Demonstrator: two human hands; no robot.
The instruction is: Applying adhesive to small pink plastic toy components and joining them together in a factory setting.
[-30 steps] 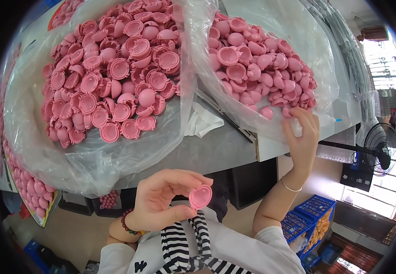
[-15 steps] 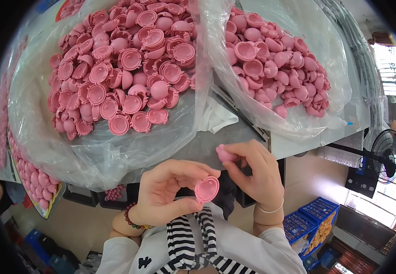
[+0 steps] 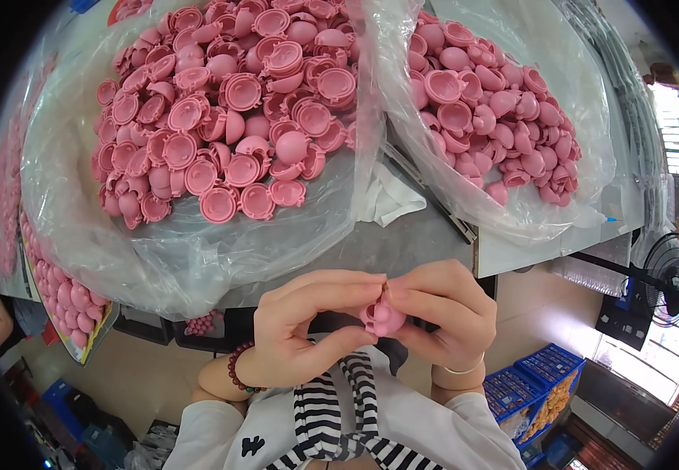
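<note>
In front of my chest both hands meet around small pink plastic parts. My left hand is closed on a pink half shell, pinched between thumb and fingertips. On the other side my right hand grips a second pink shell piece with rounded bumps. The two parts touch or overlap between my fingertips. Fingers cover much of them, so I cannot tell whether they are joined. Beyond my hands, a large heap of pink half shells lies in a clear plastic bag.
A second clear bag at the right holds more pink shells. A white cloth lies between the bags on the grey table. Rounded pink pieces fill a tray at the left. Blue crates and a black fan stand at the right.
My hands have come together, bringing the right hand's piece against the left hand's half shell. Both parts were held apart before. The surroundings have shifted slightly rightward in view.
</note>
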